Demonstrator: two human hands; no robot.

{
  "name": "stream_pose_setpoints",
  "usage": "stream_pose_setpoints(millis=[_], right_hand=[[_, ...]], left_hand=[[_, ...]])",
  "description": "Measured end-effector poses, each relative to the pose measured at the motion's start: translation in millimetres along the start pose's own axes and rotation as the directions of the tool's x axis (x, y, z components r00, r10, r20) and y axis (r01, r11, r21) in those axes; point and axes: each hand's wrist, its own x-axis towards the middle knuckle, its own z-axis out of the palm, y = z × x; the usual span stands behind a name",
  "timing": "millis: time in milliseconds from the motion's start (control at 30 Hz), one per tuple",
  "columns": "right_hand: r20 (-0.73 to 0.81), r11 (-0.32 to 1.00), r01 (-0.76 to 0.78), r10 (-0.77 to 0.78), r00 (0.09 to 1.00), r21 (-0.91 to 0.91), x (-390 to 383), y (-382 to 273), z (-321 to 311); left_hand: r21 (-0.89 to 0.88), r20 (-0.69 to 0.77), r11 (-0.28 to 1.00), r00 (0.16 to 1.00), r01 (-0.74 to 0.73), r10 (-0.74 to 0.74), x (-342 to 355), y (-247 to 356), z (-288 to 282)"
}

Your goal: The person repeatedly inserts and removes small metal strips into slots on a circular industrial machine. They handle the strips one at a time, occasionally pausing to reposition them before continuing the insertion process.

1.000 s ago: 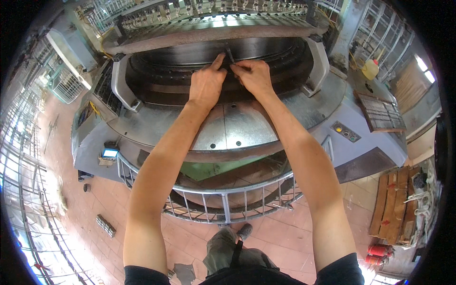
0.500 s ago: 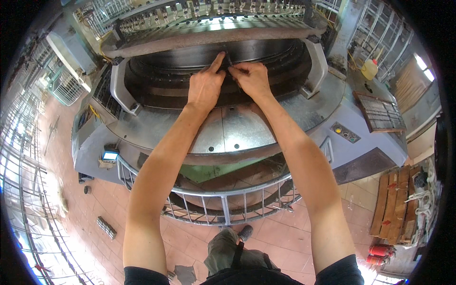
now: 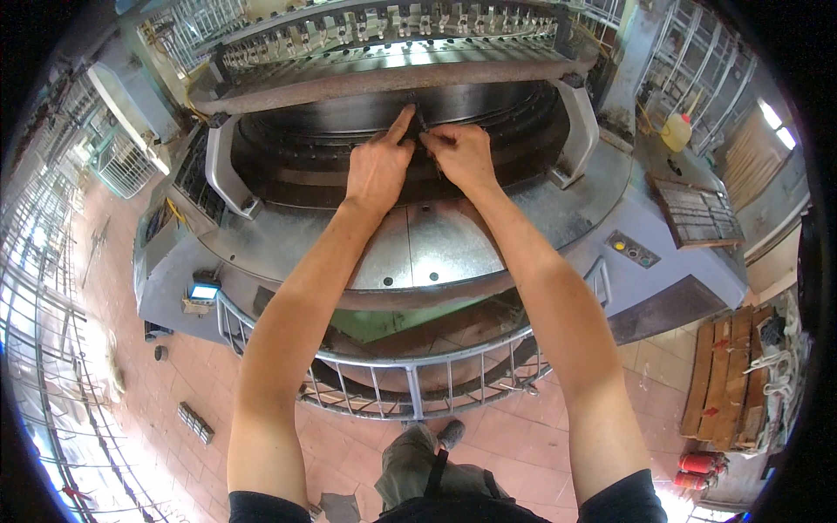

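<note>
Both my arms reach into the opening of a large round machine, which looks like a circular knitting machine (image 3: 375, 248). My left hand (image 3: 379, 167) has its index finger stretched out against the dark inner cylinder (image 3: 349, 115), with the other fingers bent and holding nothing that I can see. Close beside it, my right hand (image 3: 460, 155) is closed in a pinch on a thin dark tool (image 3: 419, 112), which stands nearly upright against the cylinder. The tool's lower part is mostly hidden by the fingers, and its exact kind is unclear.
Above the opening runs a brown rim (image 3: 384, 80) under a row of metal feeders (image 3: 405, 24). Grey brackets (image 3: 575, 131) flank it. A curved metal railing (image 3: 414, 359) stands before my legs. A button panel (image 3: 633, 249), yellow jug (image 3: 676, 131) and wooden pallet (image 3: 728, 376) lie right.
The machine sits slightly lower in the picture. Both hands keep nearly the same place at the cylinder, and the right hand still pinches the thin tool.
</note>
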Motion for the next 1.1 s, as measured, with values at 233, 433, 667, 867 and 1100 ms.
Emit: stream_pose_setpoints(millis=[233,433,667,867,1100], right_hand=[[0.02,0.998,-0.056,0.056,0.998,-0.019,0.7,-2.5,-0.3],[0.029,0.998,-0.055,0.056,0.998,-0.04,0.6,-2.0,-0.8],[0.019,0.999,-0.035,0.035,0.999,-0.007,1.3,0.5,0.9],[0.009,0.999,-0.038,0.038,0.999,-0.01,1.1,-0.1,0.9],[0.003,0.998,-0.067,0.067,0.998,-0.019,0.5,-3.3,-0.4]], left_hand=[[0.004,0.054,1.0,0.998,0.015,-0.015,0.4,2.4,-3.0],[-0.005,0.039,1.0,0.999,0.012,-0.012,1.1,2.4,-4.7],[-0.002,0.063,1.0,0.998,0.031,-0.031,1.5,3.4,-5.3],[-0.007,0.077,1.0,0.997,0.028,-0.027,1.6,2.5,-4.6],[-0.006,0.053,1.0,0.998,0.012,-0.012,1.1,2.0,-3.3]])
